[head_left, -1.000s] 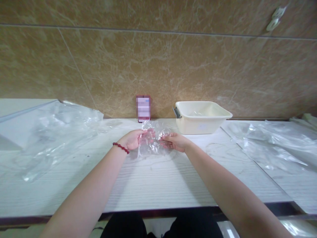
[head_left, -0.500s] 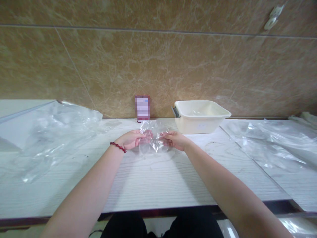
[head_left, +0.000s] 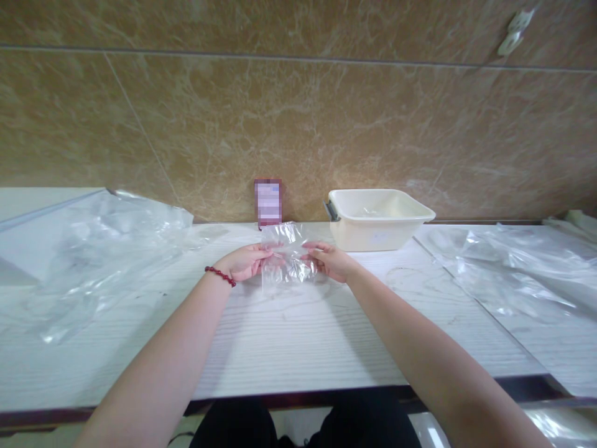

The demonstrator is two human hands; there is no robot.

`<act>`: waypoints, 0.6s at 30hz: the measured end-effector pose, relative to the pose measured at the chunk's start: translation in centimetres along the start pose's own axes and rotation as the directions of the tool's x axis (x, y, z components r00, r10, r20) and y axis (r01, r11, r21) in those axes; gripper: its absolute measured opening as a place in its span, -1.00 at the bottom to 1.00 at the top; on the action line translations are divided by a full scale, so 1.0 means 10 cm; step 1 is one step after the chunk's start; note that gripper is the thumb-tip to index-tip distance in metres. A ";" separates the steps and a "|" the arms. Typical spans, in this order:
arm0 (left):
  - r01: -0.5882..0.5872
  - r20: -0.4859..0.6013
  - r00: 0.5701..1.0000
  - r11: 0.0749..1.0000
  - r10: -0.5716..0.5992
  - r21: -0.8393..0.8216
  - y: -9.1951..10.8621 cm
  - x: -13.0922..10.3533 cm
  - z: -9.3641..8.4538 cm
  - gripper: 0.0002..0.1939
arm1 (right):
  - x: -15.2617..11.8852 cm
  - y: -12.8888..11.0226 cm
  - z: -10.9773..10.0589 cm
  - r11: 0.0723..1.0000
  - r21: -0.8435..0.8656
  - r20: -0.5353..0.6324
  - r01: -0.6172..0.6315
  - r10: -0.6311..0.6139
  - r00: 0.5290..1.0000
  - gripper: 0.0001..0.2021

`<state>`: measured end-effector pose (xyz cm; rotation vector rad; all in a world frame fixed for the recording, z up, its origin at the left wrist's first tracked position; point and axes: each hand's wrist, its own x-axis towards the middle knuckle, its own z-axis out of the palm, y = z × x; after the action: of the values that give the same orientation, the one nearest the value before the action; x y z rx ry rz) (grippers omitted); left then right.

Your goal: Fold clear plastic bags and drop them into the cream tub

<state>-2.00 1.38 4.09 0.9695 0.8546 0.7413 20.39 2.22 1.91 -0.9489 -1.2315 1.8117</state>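
Note:
A clear, crinkled plastic bag point(head_left: 290, 264) is stretched between my two hands over the middle of the white tabletop. My left hand point(head_left: 247, 261) pinches its left side between thumb and fingers; a red bead bracelet circles that wrist. On the bag's right side, my right hand point(head_left: 330, 261) has its thumb and fingers closed on the plastic. Some fingers show through the clear film. Just behind the bag, a phone point(head_left: 269, 202) with a blurred screen leans upright against the wall.
A cream plastic tub point(head_left: 377, 235) with a grey handle stands right of my right hand, with some clear plastic inside. Crumpled clear plastic point(head_left: 125, 242) lies on the left of the table point(head_left: 298, 354), and more clear plastic bags point(head_left: 508, 274) on the right. A tiled wall point(head_left: 298, 124) rises behind.
The bag looks flatter and more spread out between my hands, its top edge slightly higher. Both hands stay in nearly the same place, still gripping it.

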 end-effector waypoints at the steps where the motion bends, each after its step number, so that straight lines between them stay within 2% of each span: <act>1: -0.008 -0.004 1.000 1.000 0.008 -0.003 0.00 0.00 0.00 -0.69 | 0.00 0.00 0.00 1.000 0.010 -0.002 0.007 -0.007 1.000 -0.80; 4: -0.029 -0.026 0.999 0.999 0.029 -0.016 -0.02 0.03 -0.02 -0.74 | 0.02 0.00 0.00 0.998 0.042 -0.014 0.045 -0.045 0.999 -0.83; 8: -0.058 0.004 0.998 0.998 0.058 -0.009 -0.04 0.04 -0.02 -0.83 | 0.04 0.01 0.01 0.990 0.059 -0.027 0.127 -0.126 0.992 -0.94; 10: -0.083 0.036 0.996 0.997 0.083 -0.004 -0.03 0.02 -0.02 -0.80 | 0.04 0.01 0.02 0.985 0.063 -0.023 0.161 -0.159 0.987 -0.93; 14: -0.123 0.189 0.972 0.989 0.137 -0.085 0.01 -0.07 0.00 -0.53 | 0.03 -0.01 0.03 0.980 0.070 -0.061 0.187 -0.183 0.981 -0.93; 16: -0.129 0.242 0.957 0.980 0.163 -0.150 0.03 -0.09 0.02 -0.55 | 0.02 -0.03 0.04 0.978 0.070 -0.094 0.195 -0.189 0.978 -0.92; 18: -0.131 0.227 0.958 0.972 0.175 -0.196 0.04 -0.09 0.04 -0.64 | 0.02 -0.04 0.04 0.976 0.082 -0.112 0.199 -0.190 0.975 -0.91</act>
<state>-2.11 0.64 4.78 0.9488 0.4929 0.7989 20.00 2.33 2.33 -0.8286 -1.1253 1.6310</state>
